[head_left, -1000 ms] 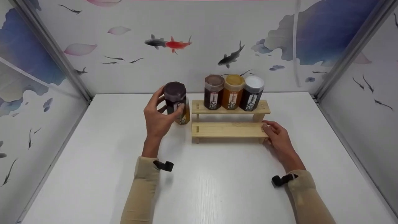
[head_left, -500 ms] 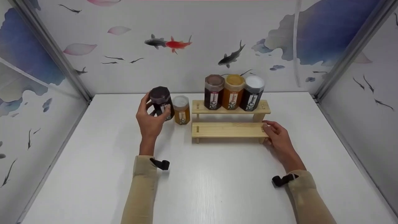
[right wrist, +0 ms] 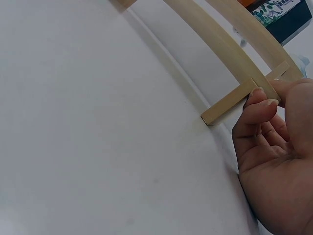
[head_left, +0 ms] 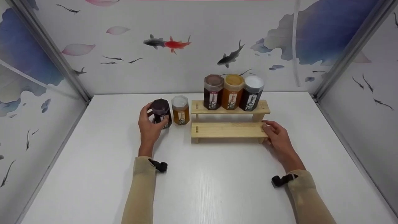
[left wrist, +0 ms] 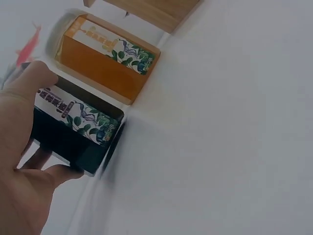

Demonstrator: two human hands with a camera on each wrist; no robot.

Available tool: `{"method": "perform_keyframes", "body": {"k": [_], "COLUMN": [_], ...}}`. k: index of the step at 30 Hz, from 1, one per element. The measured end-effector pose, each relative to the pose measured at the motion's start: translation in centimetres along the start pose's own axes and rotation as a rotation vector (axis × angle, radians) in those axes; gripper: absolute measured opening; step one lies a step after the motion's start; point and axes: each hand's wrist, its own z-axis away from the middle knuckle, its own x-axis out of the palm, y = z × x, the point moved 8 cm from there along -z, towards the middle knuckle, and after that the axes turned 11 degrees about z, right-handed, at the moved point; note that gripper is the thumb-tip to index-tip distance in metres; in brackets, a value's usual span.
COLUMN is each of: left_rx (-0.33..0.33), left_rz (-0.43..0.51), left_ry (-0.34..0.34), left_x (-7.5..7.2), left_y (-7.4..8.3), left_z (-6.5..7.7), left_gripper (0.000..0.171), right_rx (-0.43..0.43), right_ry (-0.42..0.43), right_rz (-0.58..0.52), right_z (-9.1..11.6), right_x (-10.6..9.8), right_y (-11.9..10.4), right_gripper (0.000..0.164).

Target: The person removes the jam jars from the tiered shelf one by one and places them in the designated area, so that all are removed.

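Observation:
My left hand grips a dark jar with a dark purple lid, thumb on the near side and fingers round the far side. In the left wrist view the dark jar has its base close over the table, a thin dark shadow along it. Just right of it stands an amber jar with a whitish lid. My right hand holds the right end of the lower step of a two-tier wooden rack. In the right wrist view, thumb and curled fingers pinch the rack's end above its leg.
On the rack's upper step stand three jars: one with a brown lid, one amber with a yellow lid and a dark one with a white lid. Printed panels wall the white table at the back and sides.
My left hand has carried the dark jar left from in front of the amber jar, then lowered it beside that jar. The right hand keeps its hold on the rack.

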Motion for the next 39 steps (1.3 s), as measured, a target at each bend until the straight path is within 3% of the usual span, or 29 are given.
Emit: {"method": "perform_keyframes", "body": {"k": [9, 18, 23, 29, 34, 39], "left_rx": [-0.104, -0.114, -0.122, -0.143, -0.064, 0.110], "left_rz": [0.015, -0.003, -0.015, -0.022, -0.062, -0.059], "left_ry": [-0.102, -0.169, -0.164, -0.102, -0.018, 0.018], "left_x": [0.8, 1.3, 1.5, 1.3, 1.1, 2.1], "left_y": [-0.4, -0.6, -0.6, -0.1, 1.8, 5.5], "left_z": [0.1, 0.2, 0.3, 0.1, -0.4, -0.6], "left_gripper": [0.080, 0.085, 0.085, 0.089, 0.083, 0.070], "right_rx": [0.001, 0.000, 0.003, -0.001, 0.002, 0.004], "right_ry": [0.023, 0.009, 0.012, 0.014, 0.005, -0.002], "right_rz": [-0.022, -0.012, -0.011, -0.016, -0.029, -0.053], "right_z": [-0.1, -0.2, -0.2, -0.1, -0.1, -0.1], "right_x": [-0.1, 0.0, 0.0, 0.0, 0.0, 0.2], "right_y": [-0.1, 0.0, 0.1, 0.0, 0.0, -0.1], "right_gripper": [0.062, 0.064, 0.063, 0.064, 0.066, 0.065]}}
